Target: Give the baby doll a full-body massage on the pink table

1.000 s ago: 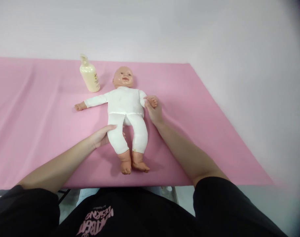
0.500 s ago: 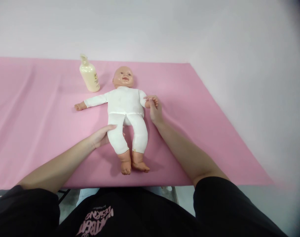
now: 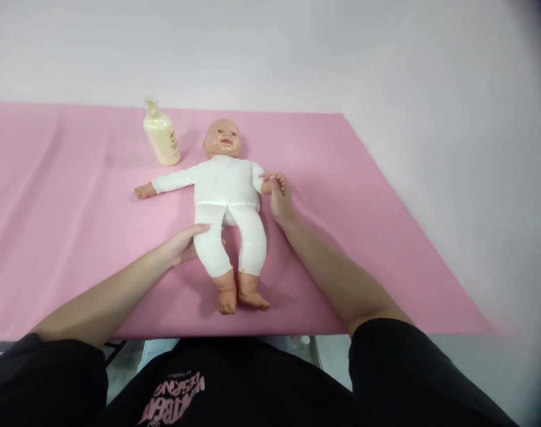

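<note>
A baby doll [image 3: 226, 182] with a white cloth body lies on its back, its head toward the far side and its feet toward me. My left hand [image 3: 184, 244] is wrapped around the doll's leg on the left, thumb on top of the thigh and fingers mostly hidden beneath it. At the doll's arm on the right, my right hand [image 3: 281, 198] grips the small plastic hand between thumb and fingers. The doll's other arm stretches out to the left on the cloth.
A pale yellow pump bottle [image 3: 162, 137] stands left of the doll's head. Beneath everything is a table with a pink cloth [image 3: 359, 237], its near edge close to my body and its right edge slanting. A white wall [image 3: 253, 53] rises behind.
</note>
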A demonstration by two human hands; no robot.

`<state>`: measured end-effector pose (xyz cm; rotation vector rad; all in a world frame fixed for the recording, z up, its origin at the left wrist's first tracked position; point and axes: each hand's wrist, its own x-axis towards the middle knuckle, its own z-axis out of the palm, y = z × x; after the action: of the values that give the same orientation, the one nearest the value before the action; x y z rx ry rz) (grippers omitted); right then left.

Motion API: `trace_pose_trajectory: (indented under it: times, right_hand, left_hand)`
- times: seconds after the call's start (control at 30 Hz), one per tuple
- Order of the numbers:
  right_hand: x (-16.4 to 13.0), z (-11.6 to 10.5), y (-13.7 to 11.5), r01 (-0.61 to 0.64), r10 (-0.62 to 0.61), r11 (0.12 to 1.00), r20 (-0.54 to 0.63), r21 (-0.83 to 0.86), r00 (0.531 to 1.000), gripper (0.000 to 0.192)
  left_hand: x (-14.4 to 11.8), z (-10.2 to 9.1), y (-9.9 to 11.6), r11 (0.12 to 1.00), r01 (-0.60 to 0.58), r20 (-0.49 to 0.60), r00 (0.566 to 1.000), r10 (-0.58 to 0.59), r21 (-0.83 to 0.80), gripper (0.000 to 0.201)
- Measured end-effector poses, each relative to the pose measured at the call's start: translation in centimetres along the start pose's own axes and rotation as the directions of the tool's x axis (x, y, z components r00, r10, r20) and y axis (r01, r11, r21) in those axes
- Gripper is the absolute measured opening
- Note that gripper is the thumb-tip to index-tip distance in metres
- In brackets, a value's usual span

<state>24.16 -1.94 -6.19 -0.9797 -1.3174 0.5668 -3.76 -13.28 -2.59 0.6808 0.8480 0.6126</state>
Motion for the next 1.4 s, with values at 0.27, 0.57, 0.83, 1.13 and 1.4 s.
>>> trace_pose_trajectory:
  times: [0.27, 0.57, 0.83, 1.13, 1.4]
  right_hand:
    - [-0.19, 0.03, -0.13, -0.043, 0.043, 0.999, 0.006, -0.022, 0.999, 0.050]
    - [-0.11, -0.12, -0.02, -0.010, 0.011, 0.999, 0.014, -0.037, 1.000, 0.047]
    - [0.01, -0.02, 0.24, -0.010, 0.010, 1.000, 0.005, -0.023, 1.000, 0.050]
    - [-0.19, 0.03, -0.01, -0.050, 0.051, 0.998, 0.009, -0.045, 0.999, 0.042]
    - [-0.17, 0.06, -0.15, -0.063, 0.063, 0.998, 0.017, -0.021, 0.998, 0.040]
  left_hand:
    - [0.12, -0.08, -0.10, 1.000, 0.002, 0.000, 1.000, -0.002, -0.012, 0.044]
    - [0.19, -0.22, -0.11, 1.000, -0.008, 0.020, 1.000, 0.008, -0.010, 0.044]
    - [0.05, -0.09, 0.00, 1.000, -0.009, 0.018, 1.000, 0.009, -0.006, 0.042]
    - [0.37, -0.44, -0.26, 1.000, -0.007, 0.019, 1.000, 0.007, -0.015, 0.043]
    - [0.30, -0.20, -0.28, 0.999, 0.005, -0.014, 1.000, -0.006, -0.044, 0.041]
